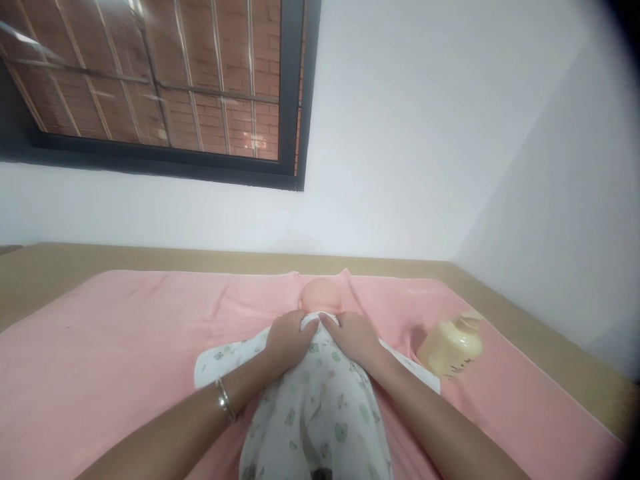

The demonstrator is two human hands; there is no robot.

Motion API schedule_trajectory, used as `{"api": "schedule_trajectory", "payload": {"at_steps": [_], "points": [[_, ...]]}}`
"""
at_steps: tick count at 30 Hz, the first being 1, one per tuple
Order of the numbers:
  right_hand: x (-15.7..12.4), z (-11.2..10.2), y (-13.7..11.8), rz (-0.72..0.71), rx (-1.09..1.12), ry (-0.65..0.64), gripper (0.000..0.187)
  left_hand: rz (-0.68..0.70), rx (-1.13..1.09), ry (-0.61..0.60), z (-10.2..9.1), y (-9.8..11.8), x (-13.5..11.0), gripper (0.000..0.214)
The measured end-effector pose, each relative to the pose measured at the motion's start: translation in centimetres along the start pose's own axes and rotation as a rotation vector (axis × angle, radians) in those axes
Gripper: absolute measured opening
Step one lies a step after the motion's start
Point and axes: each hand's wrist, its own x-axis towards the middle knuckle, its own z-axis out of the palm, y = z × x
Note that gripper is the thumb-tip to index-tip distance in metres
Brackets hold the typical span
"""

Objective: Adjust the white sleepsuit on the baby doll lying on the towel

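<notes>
Nearest me, the white gown (325,380) lies on the pink sheet (125,347), its green-printed front toward the person and its sleeves spread to either side. A bracelet (226,400) circles the left wrist. The left hand (290,340) and right hand (356,339) are both closed on the gown's collar, thumbs on top. A yellow bottle (453,347) is near the right-hand sleeve. Just past the collar is a smooth, rounded head (321,295), probably a doll's. Beyond rise the white wall (390,167) and barred window (200,87).
</notes>
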Motion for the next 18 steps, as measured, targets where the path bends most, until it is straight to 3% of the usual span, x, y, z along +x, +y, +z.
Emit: {"api": "schedule_trajectory", "payload": {"at_steps": [18], "points": [[0.11,0.19,0.21,0.003,0.007,-0.002,0.078,-0.005,0.011,0.006,0.01,0.04,0.09,0.037]]}}
